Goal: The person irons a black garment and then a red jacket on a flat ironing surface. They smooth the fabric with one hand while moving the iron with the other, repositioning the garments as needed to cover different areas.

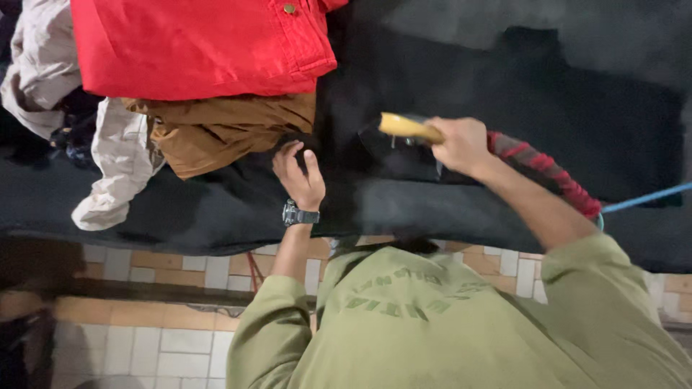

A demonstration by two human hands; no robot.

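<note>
My right hand (461,146) grips the yellow handle of a clothes iron (404,128), whose dark body rests on a black garment (504,108) spread over the ironing surface. A red-and-black braided cord (548,173) runs from the iron past my forearm. My left hand (299,173), with a wristwatch, lies flat on the black cloth with fingers apart, just left of the iron and touching the edge of a folded brown garment (223,130).
A folded red garment (194,47) lies on the brown one at the upper left. Beige and whitish clothes (108,166) are piled further left. A blue cord (649,196) crosses at the right. Tiled floor (166,338) shows below the table edge.
</note>
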